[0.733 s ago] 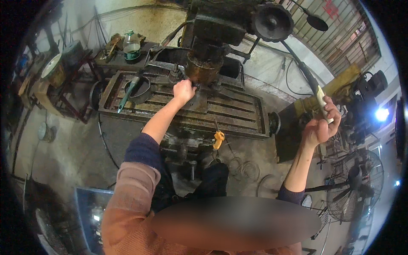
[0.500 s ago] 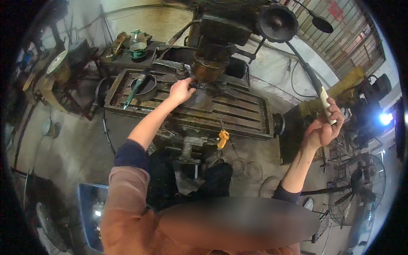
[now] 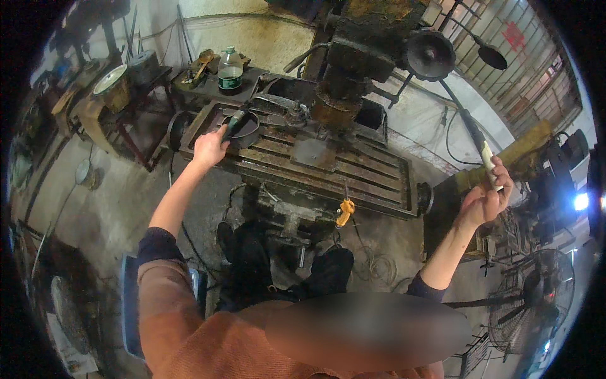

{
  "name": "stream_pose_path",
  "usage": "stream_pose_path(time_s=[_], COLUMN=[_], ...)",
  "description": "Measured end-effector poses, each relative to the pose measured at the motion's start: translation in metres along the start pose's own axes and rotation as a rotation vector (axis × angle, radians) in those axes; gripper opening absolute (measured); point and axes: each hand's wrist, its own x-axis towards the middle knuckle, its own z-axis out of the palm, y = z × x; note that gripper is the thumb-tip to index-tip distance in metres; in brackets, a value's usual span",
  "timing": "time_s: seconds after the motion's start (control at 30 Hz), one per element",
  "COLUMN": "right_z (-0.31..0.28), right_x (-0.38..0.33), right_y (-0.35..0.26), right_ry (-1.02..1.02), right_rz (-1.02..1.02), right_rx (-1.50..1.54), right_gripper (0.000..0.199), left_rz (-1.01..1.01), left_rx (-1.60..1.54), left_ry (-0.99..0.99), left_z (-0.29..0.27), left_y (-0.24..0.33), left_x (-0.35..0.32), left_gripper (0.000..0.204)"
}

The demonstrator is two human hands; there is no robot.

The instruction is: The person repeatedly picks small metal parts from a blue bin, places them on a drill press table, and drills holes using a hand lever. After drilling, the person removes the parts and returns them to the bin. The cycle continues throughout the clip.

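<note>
At upper left, the brush (image 3: 235, 120), slanting down-left from the pan (image 3: 251, 140), is being covered at its lower end by the nearer left hand (image 3: 211, 150); whether clamped cannot be told. At right, the lever (image 3: 470, 122) is being clasped by the right hand (image 3: 483, 201).

A long metal table (image 3: 377, 177) with parallel slots extends across the middle; its surface is brown and dirty. On its left part stands a round dark bowl (image 3: 249, 138), and near its middle lies a flat grey plate (image 3: 312, 153). Behind, at left, a dark bench (image 3: 251, 78) carries a clear bottle (image 3: 230, 71) with green label. On the grey floor (image 3: 136, 196) lies a coiled hose (image 3: 377, 262).
</note>
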Motion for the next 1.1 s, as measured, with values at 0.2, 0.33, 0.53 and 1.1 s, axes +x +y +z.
stream_pose_path(time_s=[0.2,0.33,0.53,1.1], right_z=[-0.001,0.003,-0.001,-0.001], right_x=[0.000,-0.003,0.000,-0.026], right_y=[0.000,-0.001,-0.001,0.005], right_ry=[-0.028,0.036,-0.015,0.024], right_rz=[0.004,-0.011,-0.027,-0.017], right_rx=[0.038,0.021,0.017,-0.012], right_gripper=[0.020,0.020,0.020,0.019], left_rz=[-0.154,-0.214,-0.213,-0.145], left_rx=[-0.754,-1.119,-1.173,-1.087], left_ry=[0.113,-0.262,-0.301,-0.332], left_z=[0.012,-0.004,0.015,0.051], left_y=[0.000,0.072,0.141,0.149], left_x=[-0.006,-0.027,0.005,0.021], left_gripper=[0.036,0.033,0.031,0.033])
